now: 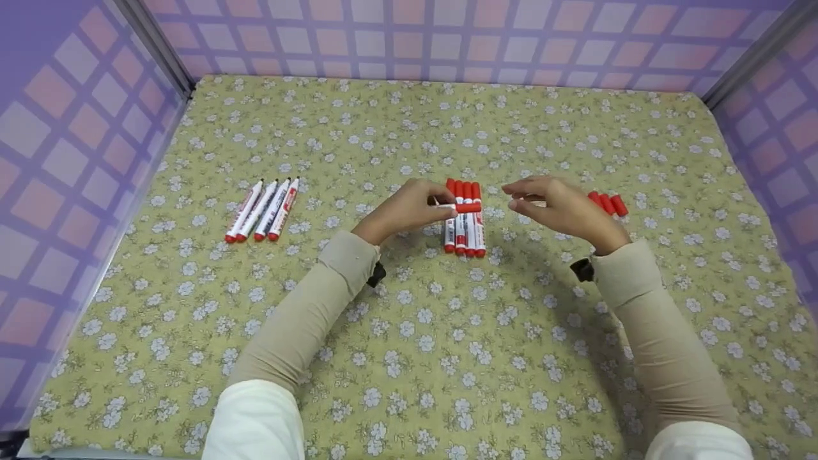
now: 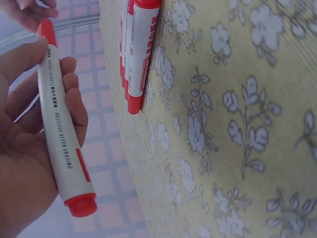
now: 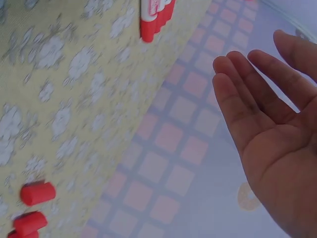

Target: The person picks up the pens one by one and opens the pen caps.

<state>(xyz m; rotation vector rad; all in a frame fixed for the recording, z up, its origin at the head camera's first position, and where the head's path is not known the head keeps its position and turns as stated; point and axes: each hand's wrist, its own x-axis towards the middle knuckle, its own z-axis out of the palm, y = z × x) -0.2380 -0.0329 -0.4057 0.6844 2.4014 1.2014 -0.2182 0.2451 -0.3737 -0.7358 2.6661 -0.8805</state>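
Note:
In my left hand I hold a white whiteboard marker, its red cap pointing right toward the other hand. Thumb and fingers lie along its barrel in the left wrist view. My right hand is a short way to the right, fingers extended and nothing in it; the right wrist view shows the bare palm. Below the held marker, a row of several capped red markers lies side by side on the cloth, partly covered by it in the head view.
Several uncapped markers, dark tips facing away, lie in a row at the left. Three loose red caps sit together to the right, beyond my right hand. A flowered yellow-green cloth covers the table, with checkered panels around it.

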